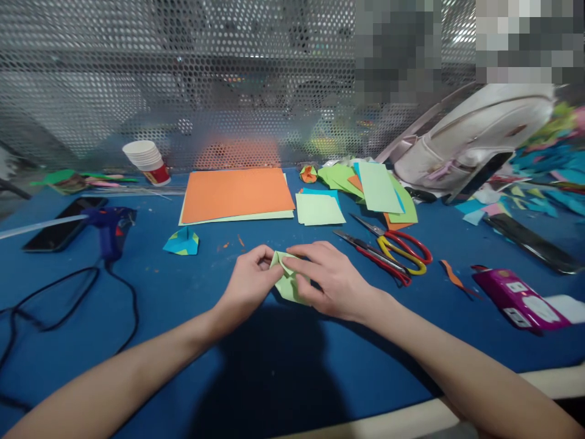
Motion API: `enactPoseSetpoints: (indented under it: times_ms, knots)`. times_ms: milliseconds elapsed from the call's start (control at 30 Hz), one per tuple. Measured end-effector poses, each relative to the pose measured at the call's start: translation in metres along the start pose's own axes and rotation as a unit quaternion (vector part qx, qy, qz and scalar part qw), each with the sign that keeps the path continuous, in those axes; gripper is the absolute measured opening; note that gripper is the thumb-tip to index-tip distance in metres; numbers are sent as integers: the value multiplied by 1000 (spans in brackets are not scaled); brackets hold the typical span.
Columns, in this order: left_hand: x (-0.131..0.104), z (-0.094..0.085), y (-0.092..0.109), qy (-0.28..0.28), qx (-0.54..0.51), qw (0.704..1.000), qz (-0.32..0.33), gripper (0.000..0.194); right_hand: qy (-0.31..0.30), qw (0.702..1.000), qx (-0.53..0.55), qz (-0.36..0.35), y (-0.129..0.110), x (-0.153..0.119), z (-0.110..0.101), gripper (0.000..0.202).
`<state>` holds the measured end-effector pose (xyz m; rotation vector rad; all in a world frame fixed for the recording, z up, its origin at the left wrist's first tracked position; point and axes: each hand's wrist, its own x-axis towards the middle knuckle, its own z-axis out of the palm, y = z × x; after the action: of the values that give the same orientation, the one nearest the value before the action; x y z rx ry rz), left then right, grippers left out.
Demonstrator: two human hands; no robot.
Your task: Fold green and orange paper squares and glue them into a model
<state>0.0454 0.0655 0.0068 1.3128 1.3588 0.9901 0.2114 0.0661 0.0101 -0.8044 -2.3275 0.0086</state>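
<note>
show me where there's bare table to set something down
Free: between the left forearm and right forearm, nearer than the held light green paper; also between the black cord, blue folded paper and left hand. Crowded: the back right, with loose paper sheets and a white backpack.

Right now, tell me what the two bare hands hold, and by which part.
A folded pale-green paper piece: the left hand pinches its left edge, the right hand holds its right side.

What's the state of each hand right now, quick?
Left hand: closed, holding the folded light green paper at its left side.
Right hand: partly closed, holding the same paper from the right.
</note>
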Motion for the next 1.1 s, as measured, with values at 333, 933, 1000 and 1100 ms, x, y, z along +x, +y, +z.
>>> enactPoseSetpoints:
  times_ms: [333,933,1000,1100]
  knots:
    - [-3,1,-7,8,130,982,135,11,-47,919,233,315,-12,10,-10,8]
    - [-8,3,6,-29,74,995,67,2,-40,930,220,291,-8,10,-6,11]
    - [-9,3,8,-43,54,997,43,2,-39,932,220,286,-7,10,-7,11]
    - [-9,3,9,-75,26,997,14,10,-38,933,218,284,-6,9,-7,11]
